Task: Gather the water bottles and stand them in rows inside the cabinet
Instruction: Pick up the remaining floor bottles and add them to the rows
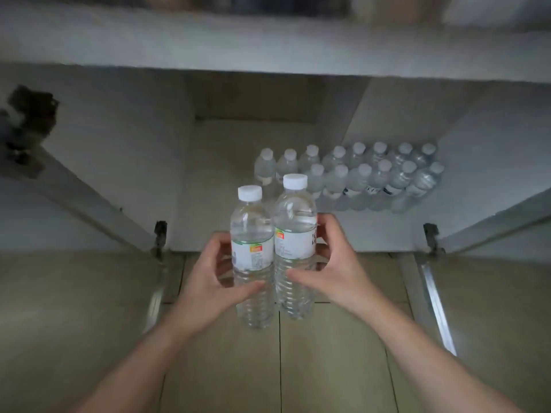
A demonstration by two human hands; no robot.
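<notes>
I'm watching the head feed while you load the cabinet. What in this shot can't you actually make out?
Head view only:
- Rows of bottles in the cabinet: the held left bottle and right bottle cover their near left end, so no full count.
- Labels on the stored bottles: too small and blurred to read.
- Dark object at the left: blurred, unidentifiable.
- Upper shelf: contents cut off by the top edge.

Two clear, white-capped bottles (272, 251) stood upright and touching, in front of the open cabinet (119, 138). Inside it, two rows of bottles (357, 177) stood along the right.
</notes>
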